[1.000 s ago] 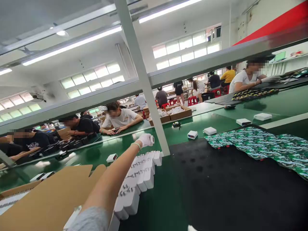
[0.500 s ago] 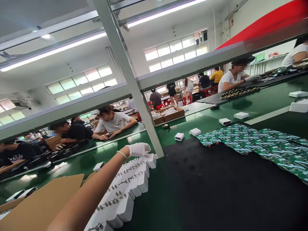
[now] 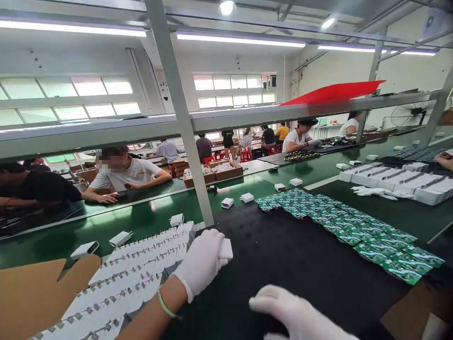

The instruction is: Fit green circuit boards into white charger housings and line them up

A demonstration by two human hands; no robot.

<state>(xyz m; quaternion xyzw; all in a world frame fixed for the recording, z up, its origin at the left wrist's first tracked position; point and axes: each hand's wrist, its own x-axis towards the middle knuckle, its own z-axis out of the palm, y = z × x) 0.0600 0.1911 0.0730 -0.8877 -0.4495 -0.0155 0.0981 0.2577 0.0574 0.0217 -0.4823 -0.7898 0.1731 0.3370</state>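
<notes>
- Since the earlier view, the head camera has been swung nearer level, the left hand [image 3: 201,264] has been shifted to the side of the charger rows, and the right hand [image 3: 293,314] has been brought into view.
- A long factory hall [image 3: 233,80] is seen, lit by fluorescent tubes [image 3: 240,40], with a steel upright [image 3: 179,108] rising from the bench and co-workers [image 3: 127,174] seated along it.
- A green assembly bench [image 3: 141,212] is partly covered by a black mat [image 3: 283,255], on which green circuit boards [image 3: 339,222] are laid in overlapping lines.
- Rows of white chargers [image 3: 134,278] are packed tightly, metal pins upward, beside a cardboard sheet [image 3: 31,293].
- A white charger block [image 3: 225,249] is clamped in the left hand's gloved fingers, just beside the rows and above the mat's edge.
- The right hand is held open over the mat, its fingers together, with nothing seen in it.
- A level, square hold is judged best, so that neighbouring chargers are not knocked out of line.
</notes>
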